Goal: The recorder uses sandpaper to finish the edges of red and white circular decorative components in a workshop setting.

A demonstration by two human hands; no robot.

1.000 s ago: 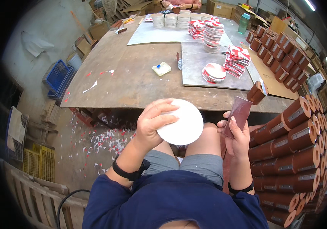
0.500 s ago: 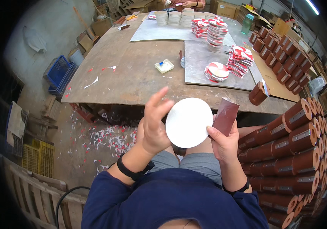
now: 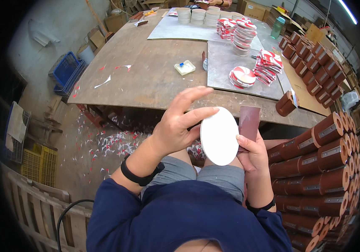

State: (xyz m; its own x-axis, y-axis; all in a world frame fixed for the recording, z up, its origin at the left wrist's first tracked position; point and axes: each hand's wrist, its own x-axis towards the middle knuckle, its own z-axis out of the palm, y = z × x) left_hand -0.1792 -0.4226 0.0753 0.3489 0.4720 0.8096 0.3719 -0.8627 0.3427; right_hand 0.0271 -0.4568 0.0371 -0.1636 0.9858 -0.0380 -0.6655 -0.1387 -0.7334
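A round white disc [image 3: 220,136] is held over my lap, tilted so that it shows as a narrow oval. My right hand [image 3: 253,155] pinches its right edge with the thumb on the face. The same hand also holds a dark reddish-brown strip [image 3: 249,122], which looks like sandpaper, upright beside the disc. My left hand [image 3: 180,122] is at the disc's left edge, its index fingertip and thumb against the rim and the other fingers raised. Part of the left thumb is hidden behind the disc.
Ahead stands a worktable [image 3: 146,75] with a small pale dish [image 3: 184,67], stacks of red-and-white discs [image 3: 244,35], plain disc stacks [image 3: 198,17] and a green bottle [image 3: 277,27]. Brown cylinders [image 3: 323,155] are piled close on my right. Paper scraps [image 3: 119,143] litter the floor. Another person sits across.
The disc has turned from nearly face-on to a slanted oval and shifted slightly right. My left hand has moved right, its index finger now on the rim. My right hand keeps its hold.
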